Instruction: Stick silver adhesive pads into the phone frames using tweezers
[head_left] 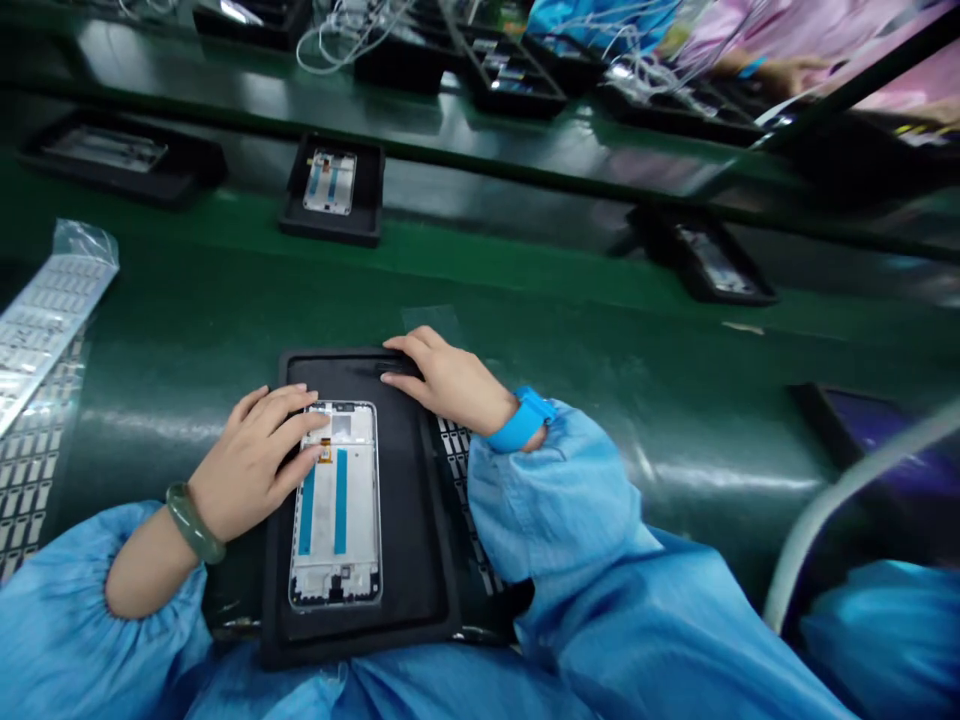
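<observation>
A phone mid-frame, silvery with two blue strips and a small orange-brown flex, lies inside a black foam tray in front of me. My left hand, a green bangle at its wrist, rests its outstretched fingers over the frame's upper left edge. At the tray's upper right corner is my right hand, wearing a blue wrist strap. Its index finger and thumb are apart, near a small dark piece in the tray; whether they touch it I cannot tell.
Across the green bench, more black trays with phone parts stand along the back. Sheets of small labels lie at left; another sheet is under my right arm. A pale curved tube rises at right. Cables and a co-worker's arm appear beyond.
</observation>
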